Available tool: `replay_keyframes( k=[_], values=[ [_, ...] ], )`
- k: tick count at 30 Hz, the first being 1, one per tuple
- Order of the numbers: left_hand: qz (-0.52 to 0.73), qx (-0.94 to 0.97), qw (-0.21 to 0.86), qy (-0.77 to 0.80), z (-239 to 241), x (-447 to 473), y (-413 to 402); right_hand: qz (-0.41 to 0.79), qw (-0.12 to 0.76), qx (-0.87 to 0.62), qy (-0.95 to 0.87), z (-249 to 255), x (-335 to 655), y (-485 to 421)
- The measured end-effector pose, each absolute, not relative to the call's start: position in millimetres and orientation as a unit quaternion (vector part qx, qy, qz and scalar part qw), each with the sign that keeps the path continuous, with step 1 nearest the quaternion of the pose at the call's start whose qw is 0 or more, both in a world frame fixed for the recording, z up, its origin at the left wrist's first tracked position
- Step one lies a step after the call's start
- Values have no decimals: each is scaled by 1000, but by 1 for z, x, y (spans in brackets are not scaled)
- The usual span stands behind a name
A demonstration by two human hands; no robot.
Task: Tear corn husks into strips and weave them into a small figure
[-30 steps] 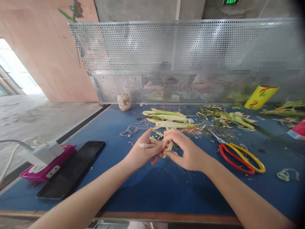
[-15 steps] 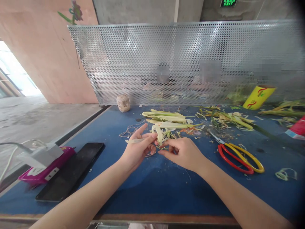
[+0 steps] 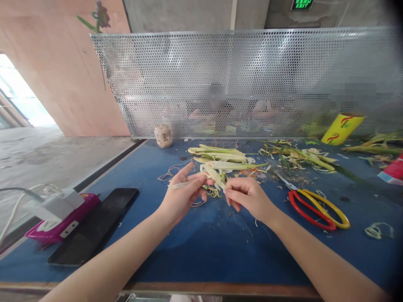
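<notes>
A pale, flat strip of plant leaf (image 3: 215, 176), perhaps husk, stretches between my two hands above the blue table. My left hand (image 3: 184, 191) is closed on one part of it, thumb pressed against the fingers while the index finger points away. A whitish tail of strip sticks out at the left of that hand. My right hand (image 3: 247, 193) pinches the other end of the strip between thumb and finger. Just behind the hands lies a pile of pale green leaf pieces (image 3: 220, 155). Small yellow-green shreds (image 3: 211, 192) show below the strip.
Red-and-yellow-handled scissors (image 3: 315, 205) lie at the right, near more plant scraps (image 3: 302, 157) and a yellow tube (image 3: 343, 128). At the left are a black phone (image 3: 94, 226) and a magenta power strip (image 3: 63, 222). A perforated metal screen (image 3: 189, 75) stands behind, with people beyond it.
My right hand has moved slightly right, away from my left. The strip, bent down between the hands before, is now drawn out straighter toward the right. My left hand has hardly moved.
</notes>
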State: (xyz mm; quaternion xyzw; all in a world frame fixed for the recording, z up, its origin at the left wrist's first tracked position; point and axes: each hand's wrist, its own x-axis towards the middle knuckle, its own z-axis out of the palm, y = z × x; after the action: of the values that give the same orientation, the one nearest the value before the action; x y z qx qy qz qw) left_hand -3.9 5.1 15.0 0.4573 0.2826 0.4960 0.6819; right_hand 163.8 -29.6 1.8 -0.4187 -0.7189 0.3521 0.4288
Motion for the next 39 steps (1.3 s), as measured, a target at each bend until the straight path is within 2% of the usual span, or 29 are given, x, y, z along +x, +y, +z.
replay_keyframes(
  k=[8, 20, 39],
  values=[
    [443, 507, 691, 264, 9, -2, -1, 309, 414, -434, -738, -1, 162, -27],
    [442, 572, 617, 311, 13, -5, 0, 192, 365, -447, -794, -2, 160, -30],
    [491, 530, 625, 296, 16, -7, 6, 246, 405, -440, -763, 0, 161, -30]
  ],
)
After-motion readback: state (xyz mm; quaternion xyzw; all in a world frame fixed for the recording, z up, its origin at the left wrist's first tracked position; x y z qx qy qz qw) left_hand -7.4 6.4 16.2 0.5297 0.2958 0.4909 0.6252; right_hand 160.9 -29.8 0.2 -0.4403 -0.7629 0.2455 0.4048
